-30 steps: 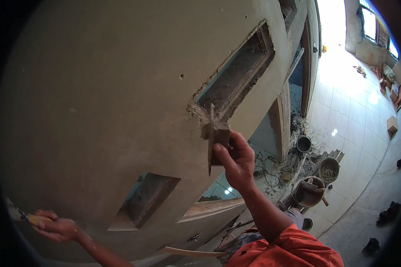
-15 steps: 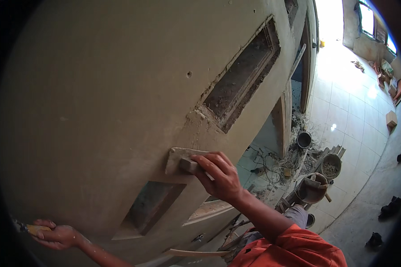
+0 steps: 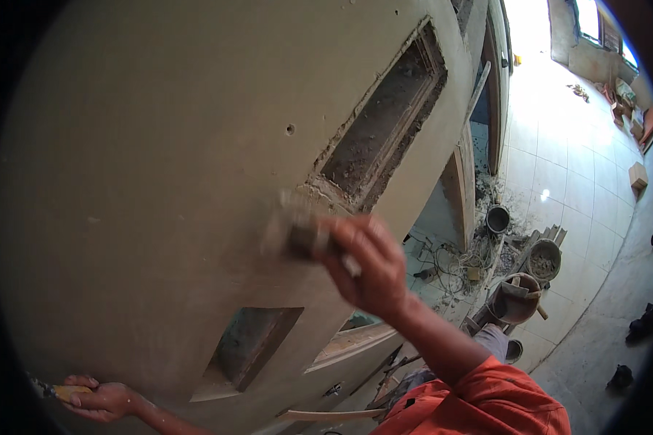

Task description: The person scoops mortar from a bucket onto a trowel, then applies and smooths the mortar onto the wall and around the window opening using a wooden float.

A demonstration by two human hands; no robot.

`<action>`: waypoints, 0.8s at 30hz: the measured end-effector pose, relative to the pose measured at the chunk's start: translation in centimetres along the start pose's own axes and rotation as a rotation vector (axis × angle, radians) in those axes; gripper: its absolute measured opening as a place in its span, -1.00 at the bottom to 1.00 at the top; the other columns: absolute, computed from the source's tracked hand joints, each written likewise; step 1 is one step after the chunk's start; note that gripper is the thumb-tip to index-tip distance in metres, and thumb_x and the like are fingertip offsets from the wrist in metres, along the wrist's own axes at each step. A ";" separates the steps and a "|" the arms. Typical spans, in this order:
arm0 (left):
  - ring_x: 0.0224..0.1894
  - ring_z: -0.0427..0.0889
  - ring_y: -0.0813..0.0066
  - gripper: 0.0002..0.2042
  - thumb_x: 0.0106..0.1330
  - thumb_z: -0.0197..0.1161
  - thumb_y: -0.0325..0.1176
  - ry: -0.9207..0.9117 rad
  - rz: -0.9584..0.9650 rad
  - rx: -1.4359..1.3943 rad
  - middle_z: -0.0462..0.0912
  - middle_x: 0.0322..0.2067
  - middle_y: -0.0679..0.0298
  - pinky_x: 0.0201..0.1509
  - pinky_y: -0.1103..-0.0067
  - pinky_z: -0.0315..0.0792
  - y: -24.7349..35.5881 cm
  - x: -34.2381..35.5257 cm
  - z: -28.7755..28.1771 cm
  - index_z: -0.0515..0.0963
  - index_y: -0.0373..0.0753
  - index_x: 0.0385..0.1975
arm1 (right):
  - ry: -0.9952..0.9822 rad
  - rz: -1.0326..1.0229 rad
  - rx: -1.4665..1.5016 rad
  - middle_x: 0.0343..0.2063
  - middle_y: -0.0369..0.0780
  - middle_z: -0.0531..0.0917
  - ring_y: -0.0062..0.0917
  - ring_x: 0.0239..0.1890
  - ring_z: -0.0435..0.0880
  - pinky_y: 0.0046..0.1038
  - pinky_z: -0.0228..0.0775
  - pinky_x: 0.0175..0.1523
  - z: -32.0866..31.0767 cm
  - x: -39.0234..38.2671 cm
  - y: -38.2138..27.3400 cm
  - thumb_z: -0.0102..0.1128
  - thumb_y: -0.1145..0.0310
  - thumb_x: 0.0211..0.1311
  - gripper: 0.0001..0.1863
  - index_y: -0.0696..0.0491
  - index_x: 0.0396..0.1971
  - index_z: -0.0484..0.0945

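My right hand [image 3: 370, 264] grips a plastering float [image 3: 294, 225], motion-blurred, against the plastered wall [image 3: 159, 145], just below an upper rectangular opening [image 3: 377, 109] with rough mortar edges. A smaller recessed opening [image 3: 250, 344] lies below that hand. At the lower left, my left hand [image 3: 109, 399] is closed round the yellow handle of a tool [image 3: 72, 393]; the tool's end is cut off in shadow at the picture's rim.
On the tiled floor [image 3: 566, 188] at the right stand buckets [image 3: 543, 261], a larger tub [image 3: 511, 304], tangled cables [image 3: 446, 268] and mortar debris. A wooden block [image 3: 637, 175] and dark objects [image 3: 642, 322] lie farther right. Door openings line the wall.
The float first dropped from the upper opening to the wall below it, then moved slightly upward, now blurred. My left hand has moved slightly down and right in the view.
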State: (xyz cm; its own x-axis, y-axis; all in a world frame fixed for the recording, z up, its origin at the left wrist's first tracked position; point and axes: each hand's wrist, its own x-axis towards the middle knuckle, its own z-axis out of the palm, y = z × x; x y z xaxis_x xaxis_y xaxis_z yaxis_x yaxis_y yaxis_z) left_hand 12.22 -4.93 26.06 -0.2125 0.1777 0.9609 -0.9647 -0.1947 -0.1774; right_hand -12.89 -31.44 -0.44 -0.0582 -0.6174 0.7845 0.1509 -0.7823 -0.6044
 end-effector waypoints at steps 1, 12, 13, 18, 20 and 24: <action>-0.42 0.32 0.54 -0.62 0.64 -0.12 -0.35 -0.004 0.000 -0.001 0.56 -0.19 0.07 -0.24 0.60 0.40 -0.1 -0.1 -0.1 0.36 -0.54 0.23 | 0.048 -0.014 -0.051 -0.20 -0.14 0.67 -0.28 -0.27 0.66 -0.32 0.54 -0.19 -0.3 2.0 0.5 0.45 0.51 0.07 -0.57 0.18 -0.01 0.59; -0.38 0.38 0.52 -0.61 0.64 -0.12 -0.33 0.021 -0.006 0.046 0.56 -0.20 0.09 -0.22 0.58 0.41 0.6 0.0 0.6 0.36 -0.54 0.24 | -0.106 -0.061 0.109 -0.18 -0.14 0.66 -0.29 -0.23 0.66 -0.30 0.56 -0.16 1.1 -4.4 0.2 0.45 0.52 0.03 -0.49 0.18 0.06 0.59; -0.38 0.38 0.52 -0.61 0.64 -0.12 -0.33 0.014 -0.003 0.048 0.56 -0.20 0.09 -0.22 0.58 0.41 0.6 0.0 0.5 0.36 -0.54 0.24 | 0.006 -0.045 -0.015 -0.20 -0.14 0.66 -0.30 -0.24 0.67 -0.31 0.56 -0.16 0.9 -3.5 0.9 0.44 0.55 0.03 -0.53 0.17 0.02 0.60; -0.36 0.38 0.52 -0.59 0.65 -0.13 -0.31 -0.020 0.000 0.049 0.57 -0.15 0.09 -0.22 0.58 0.42 0.4 -0.4 0.7 0.36 -0.54 0.25 | 0.082 -0.026 -0.178 -0.18 -0.15 0.65 -0.31 -0.21 0.65 -0.33 0.54 -0.12 1.0 -2.2 4.1 0.40 0.60 0.01 -0.50 0.18 0.05 0.59; -0.35 0.40 0.51 -0.59 0.65 -0.13 -0.31 -0.006 -0.001 0.064 0.57 -0.14 0.09 -0.21 0.58 0.43 0.4 -0.4 0.7 0.36 -0.53 0.25 | -0.027 -0.031 -0.100 -0.18 -0.17 0.64 -0.32 -0.21 0.65 -0.34 0.54 -0.12 1.9 -5.1 2.6 0.38 0.56 0.04 -0.55 0.17 0.02 0.60; -0.31 0.47 0.50 -0.60 0.65 -0.14 -0.31 -0.020 0.002 0.039 0.58 -0.12 0.10 -0.20 0.60 0.44 -0.1 0.2 0.0 0.38 -0.51 0.25 | -0.068 0.029 0.018 -0.19 -0.16 0.65 -0.37 -0.24 0.66 -0.39 0.56 -0.14 1.6 -7.4 1.2 0.36 0.57 0.11 -0.55 0.16 0.06 0.58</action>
State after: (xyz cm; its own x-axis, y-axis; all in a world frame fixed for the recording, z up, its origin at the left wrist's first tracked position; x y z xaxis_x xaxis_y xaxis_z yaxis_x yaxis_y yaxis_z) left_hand 12.32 -4.91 26.28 -0.2106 0.1581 0.9647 -0.9574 -0.2326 -0.1709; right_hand -10.68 -27.64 -6.78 0.0135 -0.6319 0.7749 0.1695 -0.7623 -0.6246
